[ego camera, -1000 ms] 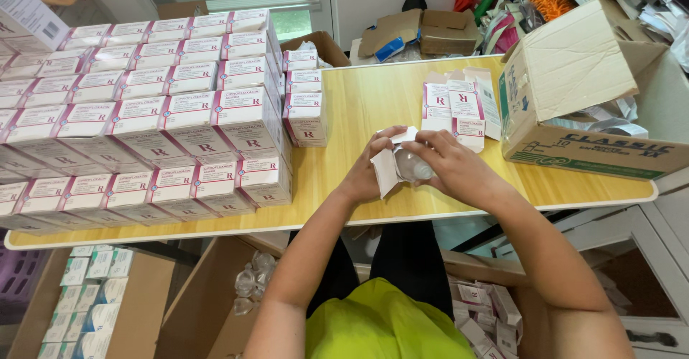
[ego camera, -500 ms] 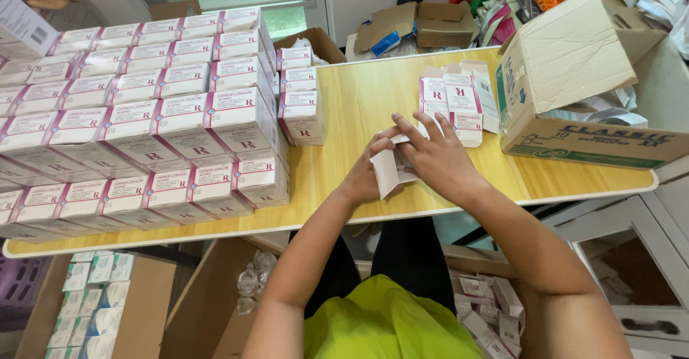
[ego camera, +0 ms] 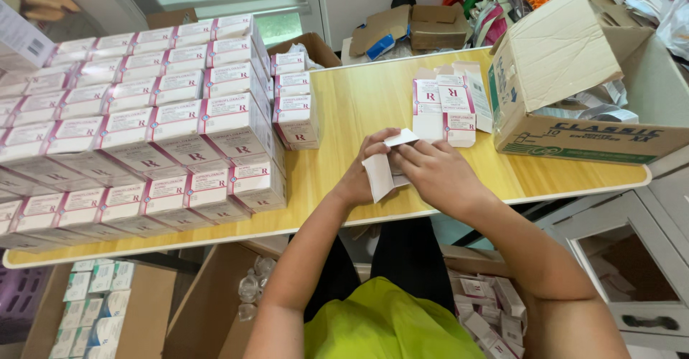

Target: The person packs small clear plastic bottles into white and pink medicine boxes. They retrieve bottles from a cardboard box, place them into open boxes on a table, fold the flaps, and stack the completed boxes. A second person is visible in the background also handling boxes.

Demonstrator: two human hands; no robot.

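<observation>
Both my hands meet over the front middle of the yellow wooden table (ego camera: 359, 104). My left hand (ego camera: 362, 172) and my right hand (ego camera: 434, 172) together grip a small white carton (ego camera: 379, 175) with its end flaps open. Whatever is inside the carton is hidden by my fingers. Just beyond my hands lies a short pile of flat, unfolded white and pink cartons (ego camera: 448, 104).
Several stacked rows of finished white and pink boxes (ego camera: 143, 137) fill the table's left half, with a smaller stack (ego camera: 296, 104) beside them. A large open cardboard box (ego camera: 574, 86) sits at the right. Cardboard bins of boxes (ego camera: 93, 309) and small bottles (ego camera: 252, 287) stand under the table.
A small round object seen between my hands a second ago is out of sight now. My right hand has closed over the carton's top; both hands stayed in place.
</observation>
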